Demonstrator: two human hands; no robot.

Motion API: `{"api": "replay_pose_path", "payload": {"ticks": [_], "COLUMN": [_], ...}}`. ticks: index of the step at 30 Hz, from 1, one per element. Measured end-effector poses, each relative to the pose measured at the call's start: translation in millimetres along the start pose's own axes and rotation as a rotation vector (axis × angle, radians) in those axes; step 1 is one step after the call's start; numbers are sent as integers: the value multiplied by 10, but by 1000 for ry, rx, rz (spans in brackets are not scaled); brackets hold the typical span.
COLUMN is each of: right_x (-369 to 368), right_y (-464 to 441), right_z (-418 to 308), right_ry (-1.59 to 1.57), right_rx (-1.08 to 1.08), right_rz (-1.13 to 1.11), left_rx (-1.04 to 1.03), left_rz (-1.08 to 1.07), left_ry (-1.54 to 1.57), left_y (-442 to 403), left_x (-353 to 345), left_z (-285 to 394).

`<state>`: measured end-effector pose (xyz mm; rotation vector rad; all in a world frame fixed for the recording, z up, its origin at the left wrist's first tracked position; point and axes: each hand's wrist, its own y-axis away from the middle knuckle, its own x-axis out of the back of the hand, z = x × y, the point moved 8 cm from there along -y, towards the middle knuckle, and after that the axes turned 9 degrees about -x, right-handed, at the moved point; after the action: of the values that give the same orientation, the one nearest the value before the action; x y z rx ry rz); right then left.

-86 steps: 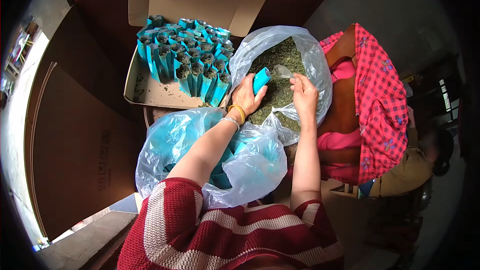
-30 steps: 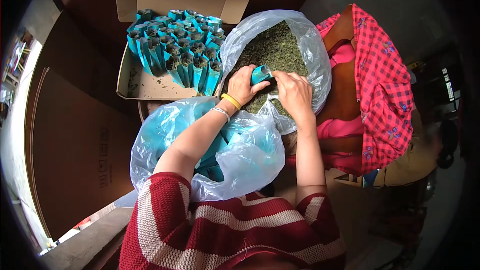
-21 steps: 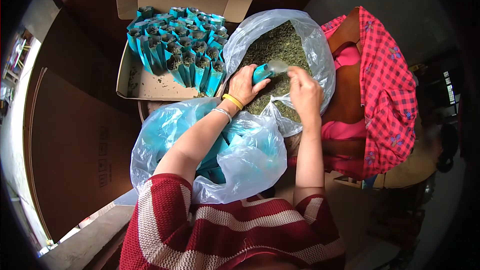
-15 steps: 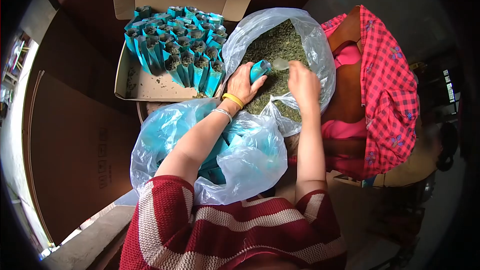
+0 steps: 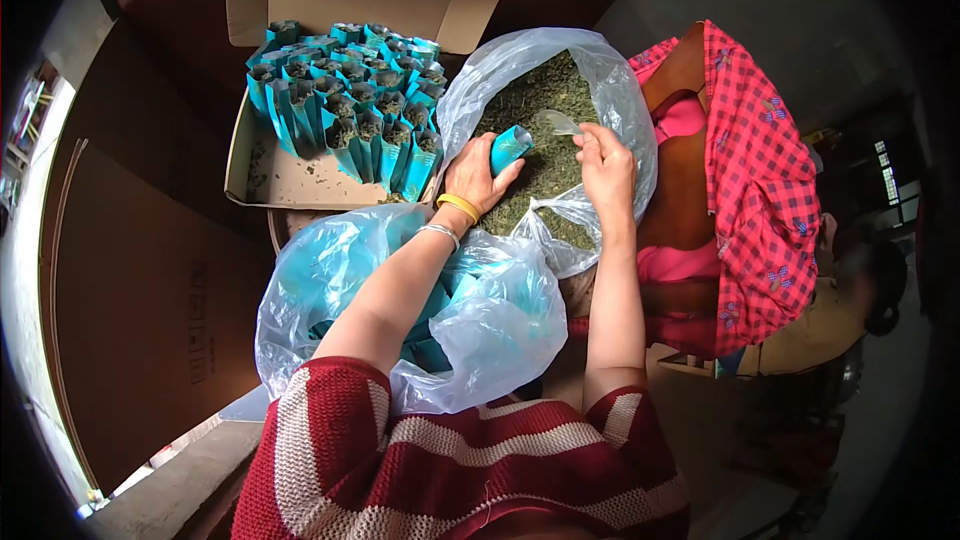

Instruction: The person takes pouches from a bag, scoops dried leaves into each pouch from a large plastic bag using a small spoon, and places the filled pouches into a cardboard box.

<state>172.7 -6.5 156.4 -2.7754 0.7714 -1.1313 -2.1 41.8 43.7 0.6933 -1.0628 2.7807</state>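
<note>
My left hand [image 5: 474, 176] is closed round a blue packet [image 5: 510, 145], its open mouth tilted toward the right. In my right hand [image 5: 607, 165] is a clear plastic spoon [image 5: 558, 123], its bowl pointing left, a short way right of the packet's mouth. Whether the spoon carries anything is hard to make out. Both hands are over a clear plastic bag [image 5: 628, 90] full of dried green-brown leaf [image 5: 545, 85]. Closer to my body, a second plastic bag [image 5: 500, 325] holds several flat blue packets [image 5: 425, 350].
At the back left, a cardboard box [image 5: 300, 180] holds many upright, open blue packets [image 5: 350, 90] filled with leaf. A chair [image 5: 690, 170] draped with red checked cloth [image 5: 765, 190] stands on the right. A large cardboard sheet [image 5: 140, 310] leans at the left.
The spoon has tipped from roughly level to a slant, and my right hand has turned slightly. The packet has shifted a little to the left. The whole view has moved slightly.
</note>
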Motion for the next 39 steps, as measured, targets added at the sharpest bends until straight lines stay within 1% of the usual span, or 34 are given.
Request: {"api": "replay_pose_path", "payload": {"ticks": [1,2,5,6,9,10,12,13,16,17,19,20,23,24,27,28,31,32,35,36,38,39], "right_x": [25,41,59,33,-202,-300,-733,-777,-774,-720,-412,-313,42,67,64,76,137,111,-277,-391,-773,-822], "right_y": [48,77,147,126,19,46,142,129,47,28,-56,-58,-44,-8,248,262,269,259,146,174,296,260], "right_z": [-66,-62,-223,-237,-5,27,110,178,336,322,410,370,141,78,-401,-429,-455,-448,-75,-30,81,187], "right_ry": [-25,-25,227,225,675,675,645,645,275,272,-203,-197,-214,-212,192,190,471,471,821,821,684,680], "right_rx": [48,48,241,246,19,19,108,111,45,44,-178,-180,-87,-87,297,299,264,264,18,19,83,87], "right_rz": [-2,0,121,119,-26,-25,-219,-220,-217,-218,-134,-128,6,5,91,90,224,221,-113,-111,-241,-244], "left_rx": [4,7,-14,-19,-9,-6,-7,-7,-3,-2,-6,-2,12,4,-15,-12,8,16,23,22,26,28], "left_rz": [-9,-19,-8,-1,-4,-7,0,6,17,15,9,-2,-21,-9,15,8,-3,-7,-19,-11,3,5], "left_ry": [-13,-28,-27,-26,-42,-46,-38,-31,-36,-40,-34,-35,-33,-38,-55,-49,-38,-26,1,4,5,-1], "left_y": [-1,-5,-4,-6,-8,-8,-10,-6,-1,5,2,-6,-6,-4,-3,-8,6,9,-19,-24,-2,0], "left_x": [-1,-1,20,27,9,-6,-20,-19,-12,-18,-22,-14,-30,-26,11,6,9,15,-1,1,16,17], "left_z": [-3,-2,37,40,12,8,3,-3,-40,-40,-18,-15,1,7,10,11,-6,-9,2,4,-5,-19]}}
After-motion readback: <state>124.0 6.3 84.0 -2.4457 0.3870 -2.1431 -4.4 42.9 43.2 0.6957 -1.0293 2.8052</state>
